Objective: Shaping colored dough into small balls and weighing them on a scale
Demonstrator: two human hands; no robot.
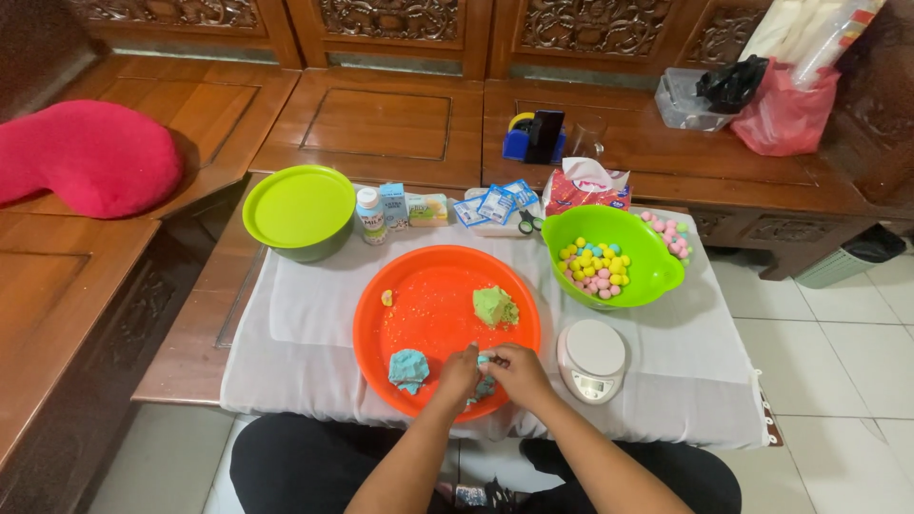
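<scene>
Blue dough bit [486, 360] pinched between left hand [460, 373], right hand [519, 371] grip.

bare forearms, sleeveless hands [490, 369], black trousers [286, 462]

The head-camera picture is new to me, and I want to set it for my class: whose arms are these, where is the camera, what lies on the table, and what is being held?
The camera sits on a person's head and looks down, so the two bare arms entering from the bottom edge are that person's own. There is no machine here.

The left hand and right hand meet over the near rim of a round orange plastic tray, pinching a small piece of light blue dough between them.

On the tray also lie a light blue dough lump and a green dough lump.

The tray rests on a white cloth covering a low wooden table. Beside it stand a small white kitchen scale, a green plastic bowl of small coloured balls, and a lidded green bowl.
</scene>
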